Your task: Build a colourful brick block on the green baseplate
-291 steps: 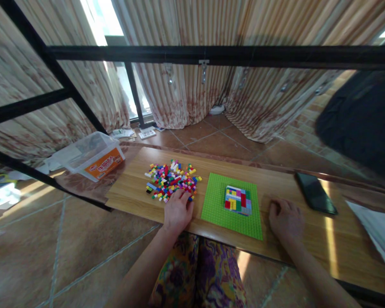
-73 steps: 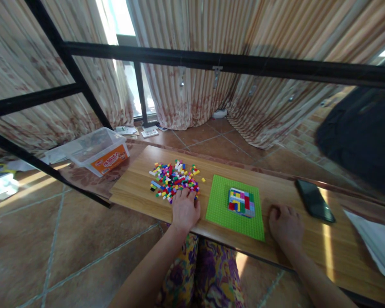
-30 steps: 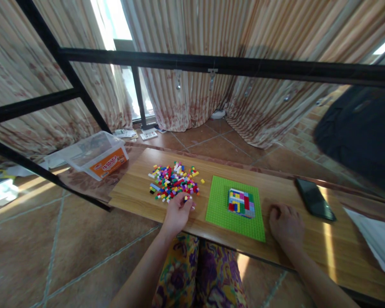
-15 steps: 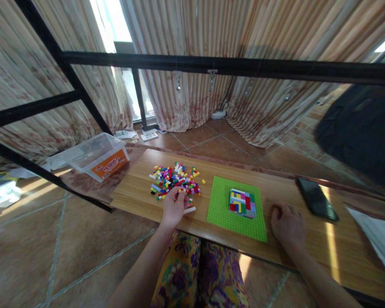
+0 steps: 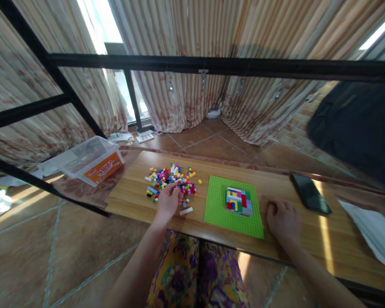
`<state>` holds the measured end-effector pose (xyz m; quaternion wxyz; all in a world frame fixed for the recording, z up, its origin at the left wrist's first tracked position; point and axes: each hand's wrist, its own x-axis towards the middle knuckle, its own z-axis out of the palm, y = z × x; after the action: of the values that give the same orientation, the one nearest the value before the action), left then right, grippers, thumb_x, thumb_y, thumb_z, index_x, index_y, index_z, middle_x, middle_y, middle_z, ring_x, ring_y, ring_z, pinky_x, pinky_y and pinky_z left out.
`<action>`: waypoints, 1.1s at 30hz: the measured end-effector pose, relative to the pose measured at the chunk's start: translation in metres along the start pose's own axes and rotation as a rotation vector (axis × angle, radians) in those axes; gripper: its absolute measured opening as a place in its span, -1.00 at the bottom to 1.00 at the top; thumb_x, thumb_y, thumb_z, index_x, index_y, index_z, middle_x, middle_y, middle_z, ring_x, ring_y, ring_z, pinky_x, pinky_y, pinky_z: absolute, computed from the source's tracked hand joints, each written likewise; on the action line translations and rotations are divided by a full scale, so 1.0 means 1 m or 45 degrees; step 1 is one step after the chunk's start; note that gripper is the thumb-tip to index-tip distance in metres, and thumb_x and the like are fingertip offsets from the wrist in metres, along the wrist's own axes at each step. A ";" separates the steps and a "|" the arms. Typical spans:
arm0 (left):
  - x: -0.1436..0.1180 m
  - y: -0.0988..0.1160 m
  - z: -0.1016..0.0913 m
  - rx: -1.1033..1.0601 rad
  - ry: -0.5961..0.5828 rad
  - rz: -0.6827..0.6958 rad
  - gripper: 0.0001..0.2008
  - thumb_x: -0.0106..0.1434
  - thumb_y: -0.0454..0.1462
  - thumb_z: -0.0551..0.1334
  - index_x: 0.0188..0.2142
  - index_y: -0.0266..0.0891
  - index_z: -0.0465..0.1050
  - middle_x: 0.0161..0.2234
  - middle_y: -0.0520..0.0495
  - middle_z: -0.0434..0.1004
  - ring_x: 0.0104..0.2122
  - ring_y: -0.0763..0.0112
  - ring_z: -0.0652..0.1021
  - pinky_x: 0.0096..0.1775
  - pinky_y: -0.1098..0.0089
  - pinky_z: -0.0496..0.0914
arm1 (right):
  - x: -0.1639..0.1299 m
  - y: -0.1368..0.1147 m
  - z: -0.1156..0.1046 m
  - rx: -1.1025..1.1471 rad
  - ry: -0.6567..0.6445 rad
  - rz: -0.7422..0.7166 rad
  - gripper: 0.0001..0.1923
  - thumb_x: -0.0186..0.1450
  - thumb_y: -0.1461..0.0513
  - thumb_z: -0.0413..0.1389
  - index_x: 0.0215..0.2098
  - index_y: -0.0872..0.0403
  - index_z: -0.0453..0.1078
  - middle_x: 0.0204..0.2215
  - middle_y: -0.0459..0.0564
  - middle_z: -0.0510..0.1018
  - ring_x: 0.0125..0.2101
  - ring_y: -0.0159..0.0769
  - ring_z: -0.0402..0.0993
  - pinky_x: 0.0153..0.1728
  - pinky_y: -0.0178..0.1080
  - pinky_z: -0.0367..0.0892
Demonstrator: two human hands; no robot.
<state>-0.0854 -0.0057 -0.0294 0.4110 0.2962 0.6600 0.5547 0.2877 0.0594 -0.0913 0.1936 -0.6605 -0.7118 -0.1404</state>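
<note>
A loose pile of small coloured toy bricks (image 5: 170, 175) lies on the wooden table. My left hand (image 5: 168, 200) is at its near edge, thumb and fingers pinched together; whatever they hold is too small to make out. Just beside that hand, a long white brick (image 5: 186, 211) rests on the wood. To the right of the pile is a green baseplate (image 5: 213, 214) bearing a low multicoloured block of joined bricks (image 5: 239, 201). My right hand (image 5: 284, 220) rests on the table right of the baseplate, its fingers curled in with nothing visible in them.
A black phone (image 5: 310, 193) lies beyond my right hand, with white paper (image 5: 370, 231) at the far right. A clear plastic box with an orange label (image 5: 102, 169) stands left of the wooden tabletop (image 5: 125, 201). Black metal bars (image 5: 192, 65) cross in front of the curtains.
The whole view has shifted slightly. My left hand has drawn a little away from the white brick, which shows more fully. My right hand stays resting in place.
</note>
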 end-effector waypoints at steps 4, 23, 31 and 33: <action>-0.017 0.000 0.014 0.033 -0.127 0.105 -0.75 0.18 -0.11 0.19 -0.35 -0.27 0.47 -0.59 0.08 0.41 -0.61 0.53 0.39 -0.56 0.53 0.29 | 0.000 -0.001 0.001 0.029 0.003 0.011 -0.75 0.30 0.23 -0.07 -0.24 0.11 0.44 -0.27 0.11 0.54 -0.25 -0.15 0.34 -0.18 -0.16 0.17; -0.057 -0.008 0.106 0.766 -0.379 0.493 -0.76 0.32 -0.30 0.11 -0.12 -0.18 0.53 -0.24 -0.09 0.61 -0.27 0.33 0.56 -0.17 0.34 0.38 | 0.003 -0.012 -0.009 0.094 -0.060 0.130 -0.75 0.31 0.25 -0.08 -0.22 0.11 0.43 -0.24 0.11 0.51 -0.22 -0.16 0.30 -0.20 -0.16 0.14; -0.055 -0.024 0.126 0.525 -0.210 0.526 -0.85 0.24 -0.33 0.22 -0.27 -0.18 0.58 -0.29 -0.07 0.52 -0.26 0.40 0.52 -0.20 0.39 0.38 | 0.004 -0.012 -0.011 0.110 -0.065 0.116 -0.73 0.30 0.25 -0.08 -0.22 0.12 0.43 -0.22 0.13 0.51 -0.21 -0.13 0.30 -0.19 -0.14 0.13; -0.056 -0.026 0.129 0.496 -0.187 0.489 -0.87 0.23 -0.33 0.23 -0.29 -0.19 0.58 -0.30 -0.06 0.53 -0.28 0.40 0.52 -0.21 0.39 0.38 | 0.004 -0.012 -0.011 0.105 -0.058 0.119 -0.74 0.29 0.25 -0.08 -0.22 0.12 0.43 -0.23 0.13 0.51 -0.21 -0.13 0.30 -0.19 -0.14 0.12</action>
<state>0.0561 0.0049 -0.0489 0.2804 0.5287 0.6542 0.4623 0.2768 0.0566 -0.0796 0.2108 -0.6874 -0.6896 -0.0867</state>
